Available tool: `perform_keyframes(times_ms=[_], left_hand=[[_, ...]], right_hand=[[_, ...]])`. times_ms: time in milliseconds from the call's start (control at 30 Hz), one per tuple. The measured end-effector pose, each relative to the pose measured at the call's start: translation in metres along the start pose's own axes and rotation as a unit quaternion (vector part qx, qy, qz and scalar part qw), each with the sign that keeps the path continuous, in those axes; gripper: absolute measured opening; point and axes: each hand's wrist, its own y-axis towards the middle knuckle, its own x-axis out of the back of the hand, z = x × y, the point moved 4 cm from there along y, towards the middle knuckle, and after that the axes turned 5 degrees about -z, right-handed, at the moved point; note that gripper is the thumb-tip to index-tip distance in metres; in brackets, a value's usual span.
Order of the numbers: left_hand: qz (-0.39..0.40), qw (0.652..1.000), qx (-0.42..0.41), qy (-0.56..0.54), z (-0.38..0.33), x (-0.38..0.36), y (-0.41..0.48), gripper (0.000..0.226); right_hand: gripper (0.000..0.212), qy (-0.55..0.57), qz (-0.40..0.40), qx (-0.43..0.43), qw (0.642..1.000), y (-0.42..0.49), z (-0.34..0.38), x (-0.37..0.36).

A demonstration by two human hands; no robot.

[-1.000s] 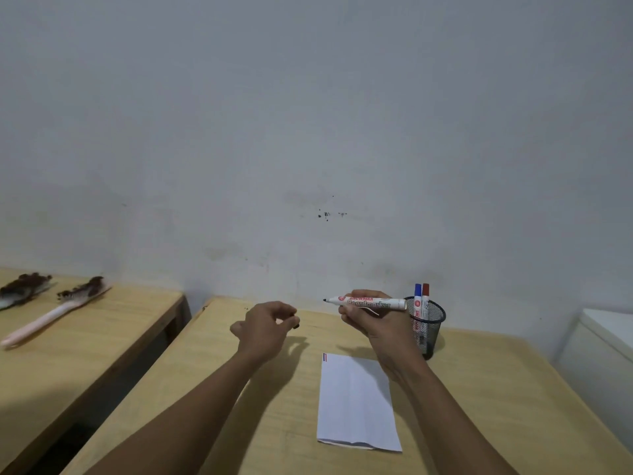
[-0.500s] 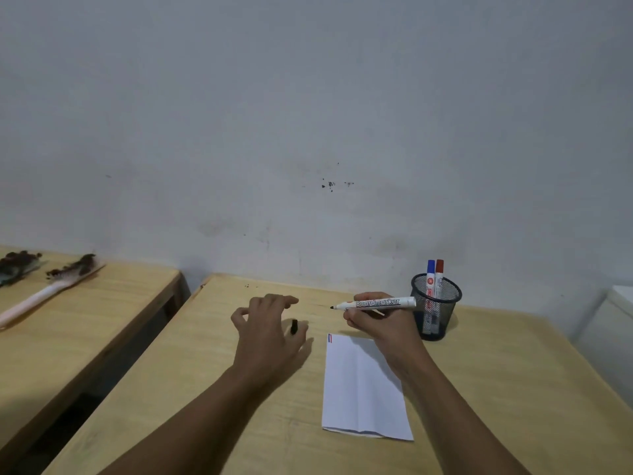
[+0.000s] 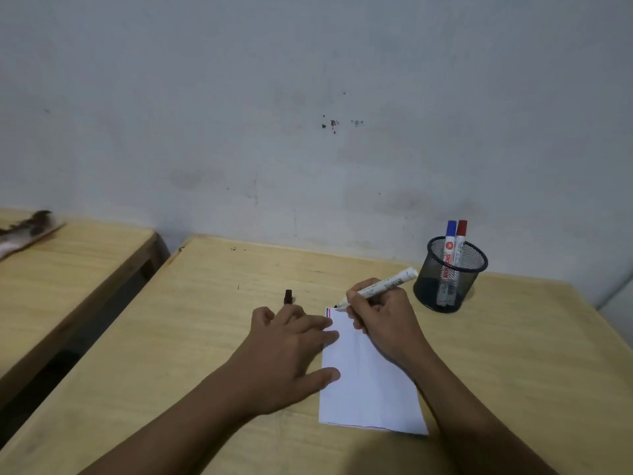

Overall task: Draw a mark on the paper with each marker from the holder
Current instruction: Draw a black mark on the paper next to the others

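From my remote seat I saw the right hand (image 3: 383, 317) wrapped around a marker (image 3: 380, 286), fingers pinched low on the barrel near the tip. The marker was uncapped and slanted, its black tip down at the far left corner of the paper (image 3: 368, 382), its white tail pointing up and right toward the holder (image 3: 450, 274). I could not tell whether the tip actually touched the sheet or sat just off it. Small red and blue marks (image 3: 328, 313) already showed at that same corner, just left of the tip.

The left hand (image 3: 291, 341) lay flat and spread, gripping nothing, with its fingertips and thumb pressed on the left edge of the paper. The sheet lay between my two hands, under the heel of the right one, with its long side running away from me on the table (image 3: 191, 323).

A black cap (image 3: 288, 296) lay on the table just beyond the left hand's fingers, apart from the paper and to the left of the marker tip.

The mesh holder stood upright behind and right of the right hand, near the marker's tail but not touching it. Two capped markers stood inside it side by side: a blue one (image 3: 449, 248) and a red one (image 3: 460, 246).
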Motion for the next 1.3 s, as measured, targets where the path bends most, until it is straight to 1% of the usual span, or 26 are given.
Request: perform_keyframes(times_ms=[67, 200, 267, 367, 600, 700, 800, 967, 1300], left_hand=[[0.016, 1.000, 0.002, -0.006, 0.0012, -0.0008, 0.0000, 0.061], [0.081, 0.997, 0.007, 0.012, 0.0025, -0.0055, -0.0036, 0.075], [0.103, 0.995, 0.007, 0.013, 0.0019, -0.0067, -0.0049, 0.077], [0.106, 0.994, 0.003, 0.015, 0.0025, -0.0077, -0.0039, 0.078], [0.118, 0.993, 0.005, -0.006, 0.0032, -0.0042, -0.0044, 0.078], [0.119, 0.993, 0.004, -0.006, 0.0030, -0.0038, -0.0042, 0.078], [0.115, 0.993, 0.001, -0.007, 0.0028, -0.0039, -0.0041, 0.077], [0.109, 0.994, 0.006, -0.025, 0.0030, -0.0041, -0.0050, 0.077], [0.109, 0.994, 0.004, -0.012, 0.0042, -0.0057, -0.0035, 0.080]], right_hand=[[0.014, -0.019, -0.001, 0.003, 1.000, 0.0014, -0.0021, -0.0008], [0.016, -0.056, 0.004, 0.019, 0.998, 0.0015, -0.0003, -0.0029], [0.016, -0.062, 0.005, 0.018, 0.998, 0.0011, -0.0005, -0.0029], [0.017, -0.065, 0.010, 0.015, 0.998, 0.0019, -0.0014, -0.0039], [0.021, -0.132, 0.014, 0.032, 0.991, 0.0037, -0.0016, -0.0079], [0.023, -0.143, 0.017, 0.042, 0.989, 0.0043, -0.0005, -0.0085], [0.026, -0.137, 0.018, 0.043, 0.989, 0.0046, -0.0003, -0.0071], [0.021, -0.129, 0.014, 0.041, 0.991, 0.0041, -0.0003, -0.0060], [0.017, -0.098, 0.020, 0.024, 0.995, 0.0035, -0.0032, -0.0056]])
